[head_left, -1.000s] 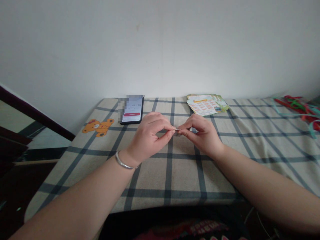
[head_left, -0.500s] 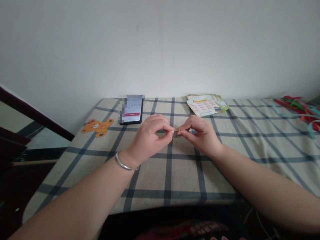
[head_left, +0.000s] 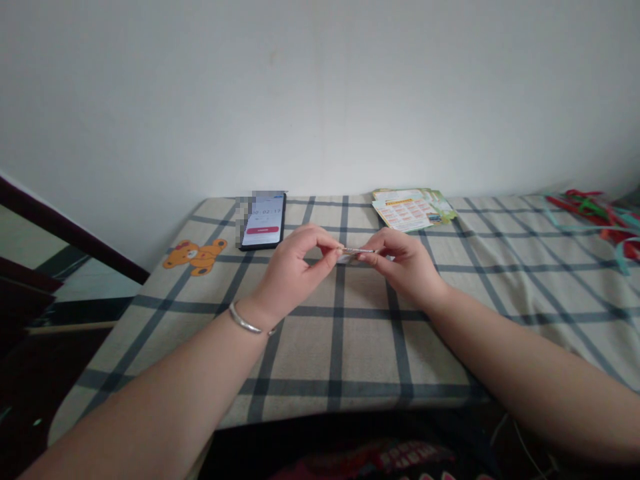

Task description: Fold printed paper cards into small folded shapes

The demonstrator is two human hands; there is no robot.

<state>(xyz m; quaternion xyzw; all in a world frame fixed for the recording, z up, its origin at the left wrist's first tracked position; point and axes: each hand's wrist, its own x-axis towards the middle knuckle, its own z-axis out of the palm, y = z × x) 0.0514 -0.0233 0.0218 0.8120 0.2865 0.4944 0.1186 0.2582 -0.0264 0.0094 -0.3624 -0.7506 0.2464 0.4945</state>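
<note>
My left hand (head_left: 305, 261), with a silver bangle on its wrist, pinches one end of a small folded piece of paper (head_left: 356, 251). My right hand (head_left: 403, 263) grips the other end between thumb and fingers. Seen nearly edge-on, the paper is a thin pale strip with a whitish face below it, held level just above the checked tablecloth (head_left: 370, 347). Fingers cover both of its ends, and whatever is printed on it is too small to make out.
A phone (head_left: 263, 227) showing a running timer lies behind my left hand. Printed paper cards (head_left: 410, 210) are piled near the wall behind my right hand. A bear-shaped orange cutout (head_left: 195, 257) is at the left. Red and green ribbons (head_left: 595, 210) lie far right.
My hands have drawn slightly apart, the left shifting left and the right a little right. More of the paper between them shows now.
</note>
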